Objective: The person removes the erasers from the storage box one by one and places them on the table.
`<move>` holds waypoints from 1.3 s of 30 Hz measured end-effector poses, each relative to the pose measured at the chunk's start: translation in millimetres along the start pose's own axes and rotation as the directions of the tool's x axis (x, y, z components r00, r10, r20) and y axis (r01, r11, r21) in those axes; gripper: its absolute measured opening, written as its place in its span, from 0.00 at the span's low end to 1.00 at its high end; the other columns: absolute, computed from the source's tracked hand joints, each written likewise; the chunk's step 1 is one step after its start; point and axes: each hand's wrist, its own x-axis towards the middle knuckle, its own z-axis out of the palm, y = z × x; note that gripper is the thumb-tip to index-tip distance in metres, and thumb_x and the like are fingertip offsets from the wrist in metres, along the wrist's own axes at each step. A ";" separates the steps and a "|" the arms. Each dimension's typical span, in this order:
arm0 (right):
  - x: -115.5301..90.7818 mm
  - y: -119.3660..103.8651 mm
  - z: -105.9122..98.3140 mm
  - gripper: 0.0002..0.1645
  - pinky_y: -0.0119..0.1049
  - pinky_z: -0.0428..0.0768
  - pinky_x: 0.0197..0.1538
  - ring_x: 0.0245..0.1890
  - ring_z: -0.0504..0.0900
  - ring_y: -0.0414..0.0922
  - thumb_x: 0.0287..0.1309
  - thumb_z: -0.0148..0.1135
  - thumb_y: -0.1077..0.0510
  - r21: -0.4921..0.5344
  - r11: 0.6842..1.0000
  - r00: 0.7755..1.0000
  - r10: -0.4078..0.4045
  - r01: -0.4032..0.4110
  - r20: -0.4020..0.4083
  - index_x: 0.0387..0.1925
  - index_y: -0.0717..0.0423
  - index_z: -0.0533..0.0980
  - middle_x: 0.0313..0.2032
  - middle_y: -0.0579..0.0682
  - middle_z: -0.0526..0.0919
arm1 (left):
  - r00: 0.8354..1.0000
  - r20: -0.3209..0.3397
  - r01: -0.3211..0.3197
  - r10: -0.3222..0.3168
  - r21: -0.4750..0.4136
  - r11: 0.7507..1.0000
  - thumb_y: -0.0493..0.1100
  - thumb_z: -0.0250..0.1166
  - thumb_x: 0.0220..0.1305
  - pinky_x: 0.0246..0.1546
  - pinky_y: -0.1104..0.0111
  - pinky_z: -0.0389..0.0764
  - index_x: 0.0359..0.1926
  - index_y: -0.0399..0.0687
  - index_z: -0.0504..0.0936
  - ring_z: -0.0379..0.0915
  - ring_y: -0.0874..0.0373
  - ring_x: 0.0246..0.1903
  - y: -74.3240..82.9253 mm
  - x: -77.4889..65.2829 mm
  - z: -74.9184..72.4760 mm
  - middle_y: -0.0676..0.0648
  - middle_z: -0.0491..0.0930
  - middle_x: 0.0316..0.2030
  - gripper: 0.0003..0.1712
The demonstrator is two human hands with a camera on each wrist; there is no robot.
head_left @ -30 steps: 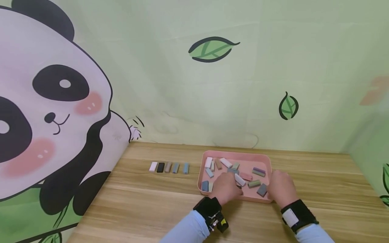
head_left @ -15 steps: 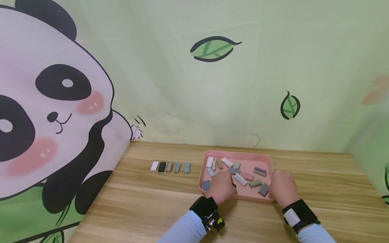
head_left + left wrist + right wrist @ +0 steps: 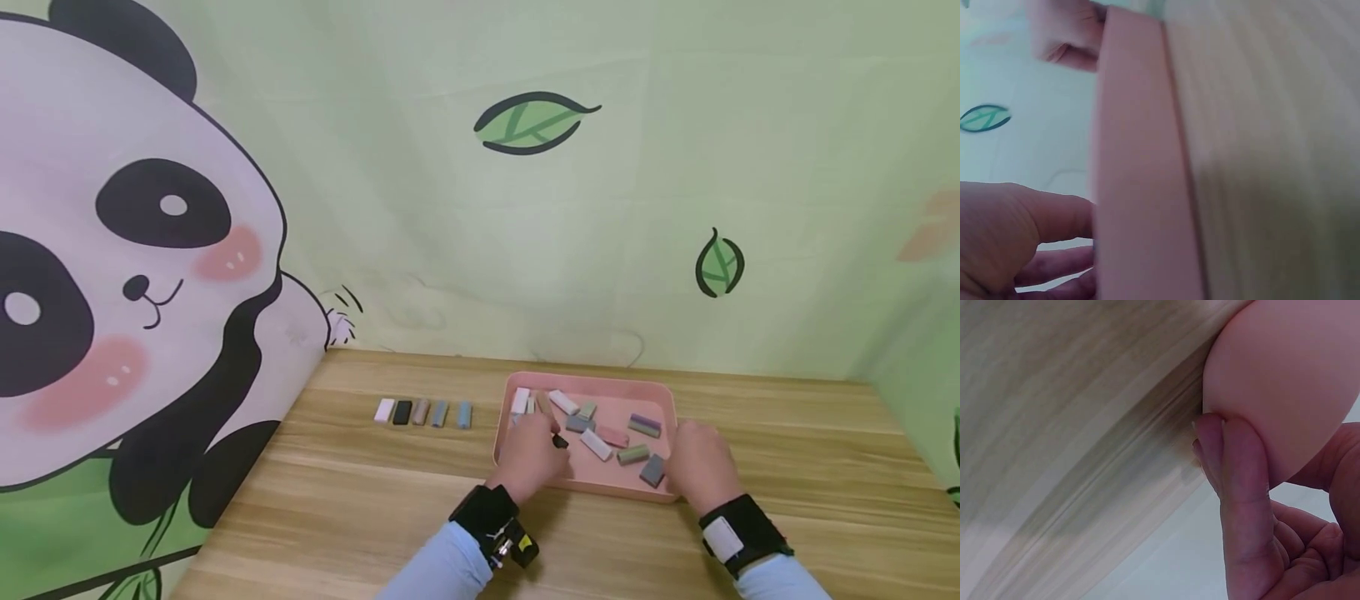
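Observation:
A pink tray (image 3: 603, 477) holds several small rectangular blocks in white, grey, green, pink, brown and purple. My left hand (image 3: 528, 454) reaches into its left side, covering some blocks. By the thumb a small black block (image 3: 559, 442) shows, pinched in that hand. In the left wrist view the left hand's fingers (image 3: 1060, 215) drop behind the tray wall (image 3: 1138, 156), so their tips are hidden. At the right end my right hand (image 3: 701, 462) grips the tray; in the right wrist view its fingers (image 3: 1244, 469) press the outer corner, with the thumb (image 3: 1319, 465) opposite.
Left of the tray, a row lies on the wooden table (image 3: 360, 500): a white block (image 3: 384, 410), a black one, a brown block (image 3: 421, 412), a grey-blue one and a blue block (image 3: 465, 415). Behind the table hangs a green cloth (image 3: 420, 208) with a printed panda.
My left hand has moved left and slightly away from me inside the tray, the black block moving with it. The right hand stays on the tray's right end.

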 end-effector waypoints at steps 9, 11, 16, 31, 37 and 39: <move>1.0 1.0 1.8 0.18 0.32 0.73 0.21 0.23 0.75 0.47 0.49 0.64 0.65 -0.002 1.000 1.000 -0.002 0.002 0.003 0.42 0.73 0.73 0.27 0.58 0.77 | 0.979 -0.199 0.014 -0.049 -0.175 0.984 0.39 0.65 0.54 0.27 0.72 0.77 0.44 0.42 0.79 0.75 0.60 0.29 -13.1 4.0 -41.9 0.48 0.79 0.34 0.15; 0.8 0.6 1.9 0.18 0.32 0.73 0.21 0.23 0.75 0.47 0.49 0.64 0.65 -0.004 1.000 1.000 -0.007 0.007 -0.003 0.41 0.73 0.74 0.26 0.58 0.77 | 0.972 -0.221 0.029 -0.079 -0.221 0.975 0.41 0.65 0.56 0.30 0.70 0.79 0.49 0.41 0.78 0.76 0.58 0.33 -17.0 2.2 -51.2 0.47 0.79 0.38 0.19; 0.3 -0.3 2.7 0.17 0.32 0.73 0.21 0.22 0.75 0.47 0.49 0.64 0.65 -0.014 1.000 1.000 -0.017 0.017 -0.011 0.40 0.73 0.74 0.26 0.58 0.77 | 0.950 -0.284 0.051 -0.130 -0.270 0.962 0.45 0.65 0.56 0.33 0.68 0.81 0.50 0.44 0.77 0.76 0.56 0.35 -30.2 -4.0 -68.2 0.46 0.78 0.40 0.21; 1.5 2.0 2.8 0.16 0.32 0.72 0.21 0.23 0.74 0.48 0.48 0.65 0.65 -0.030 0.999 1.000 -0.020 0.020 -0.014 0.38 0.72 0.75 0.25 0.57 0.77 | 0.918 -0.362 0.119 -0.164 -0.144 0.982 0.40 0.68 0.49 0.31 0.67 0.77 0.44 0.37 0.80 0.75 0.56 0.33 -80.3 -20.5 -62.2 0.44 0.81 0.36 0.19; 1.6 1.5 2.6 0.16 0.32 0.72 0.21 0.23 0.74 0.48 0.48 0.65 0.64 -0.038 0.999 1.000 -0.023 0.022 -0.015 0.37 0.72 0.75 0.25 0.57 0.77 | 0.921 -0.345 0.160 -0.180 -0.085 0.983 0.39 0.69 0.48 0.21 0.71 0.70 0.33 0.40 0.81 0.71 0.58 0.23 -90.5 -21.9 -59.1 0.47 0.78 0.25 0.10; 1.6 1.1 2.5 0.16 0.32 0.72 0.21 0.23 0.74 0.48 0.48 0.65 0.64 -0.040 0.999 1.000 -0.023 0.022 -0.016 0.38 0.72 0.75 0.25 0.57 0.77 | 0.921 -0.343 0.173 -0.186 -0.068 0.983 0.38 0.68 0.47 0.18 0.70 0.67 0.27 0.42 0.80 0.68 0.59 0.19 -92.7 -22.5 -58.6 0.49 0.75 0.21 0.06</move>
